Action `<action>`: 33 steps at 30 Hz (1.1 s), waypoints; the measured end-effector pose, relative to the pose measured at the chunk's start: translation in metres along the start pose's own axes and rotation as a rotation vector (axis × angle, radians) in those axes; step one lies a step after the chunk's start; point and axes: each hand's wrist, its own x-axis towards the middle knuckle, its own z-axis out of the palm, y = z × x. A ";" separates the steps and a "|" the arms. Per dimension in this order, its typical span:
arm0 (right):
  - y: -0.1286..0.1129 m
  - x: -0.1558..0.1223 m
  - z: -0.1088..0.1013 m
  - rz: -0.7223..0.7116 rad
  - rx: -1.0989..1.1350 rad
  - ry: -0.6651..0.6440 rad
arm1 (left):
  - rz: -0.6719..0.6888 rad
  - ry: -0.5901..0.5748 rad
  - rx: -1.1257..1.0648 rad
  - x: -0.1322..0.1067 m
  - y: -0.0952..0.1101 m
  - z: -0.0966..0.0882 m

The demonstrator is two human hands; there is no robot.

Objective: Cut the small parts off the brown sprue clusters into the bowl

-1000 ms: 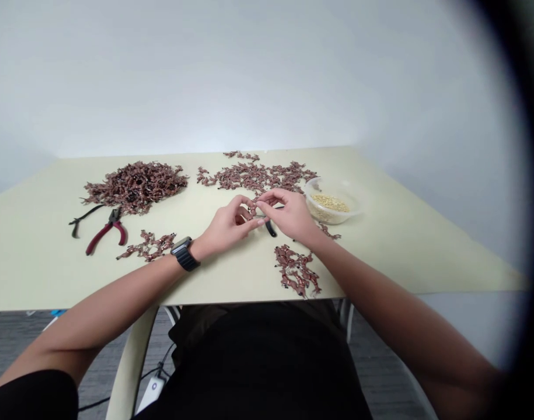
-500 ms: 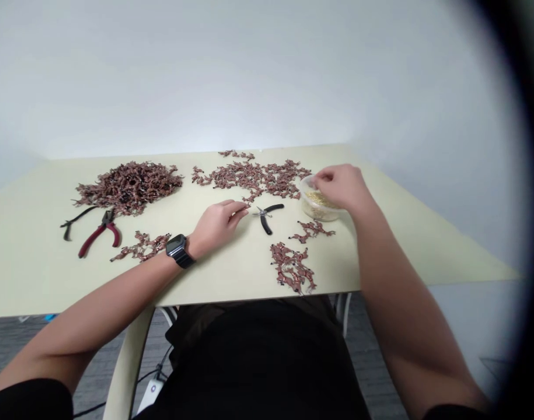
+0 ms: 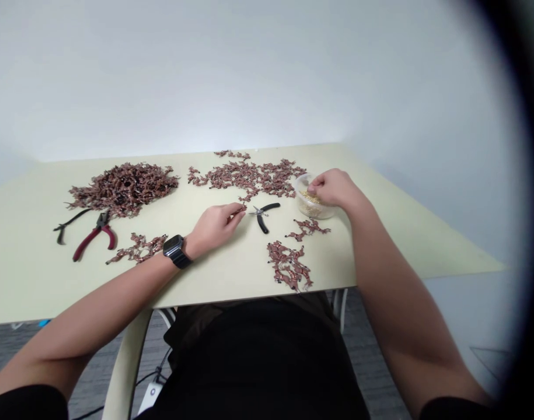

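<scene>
My left hand (image 3: 218, 224) pinches a small brown figure (image 3: 242, 208), mostly covered by the fingers. Just right of those fingertips lie small black-handled pliers (image 3: 263, 217), their jaws pointing left. A clear plastic tub (image 3: 313, 213) stands farther right, with many tiny gold-coloured pieces (image 3: 310, 197) in it. My right hand (image 3: 334, 188) reaches over the tub's rim, fingertips bunched down at the gold pieces. Whether it has picked one up is hidden. Loose brown animal-shaped figures (image 3: 308, 228) lie just in front of the tub.
A big heap of brown figures (image 3: 124, 188) covers the back left. A flatter spread (image 3: 249, 177) lies at the back middle, smaller groups (image 3: 288, 265) near the front edge. Red-handled pliers (image 3: 94, 235) and a black-handled tool (image 3: 67, 224) lie at left on the table (image 3: 39, 262).
The whole view has shifted slightly. My right hand's fingertips have moved a little lower into the tub. My left hand keeps its pinch on the brown figure.
</scene>
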 end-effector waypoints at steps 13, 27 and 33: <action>-0.068 -0.055 -0.009 -0.210 0.831 -0.188 | -0.243 -0.157 -0.911 0.003 0.015 0.000; -0.115 -0.087 0.045 -0.628 0.477 0.145 | -0.355 -0.131 -1.095 0.002 0.015 0.003; -0.114 -0.091 0.060 -0.886 0.178 0.300 | -0.431 -0.117 -1.250 0.004 0.011 0.004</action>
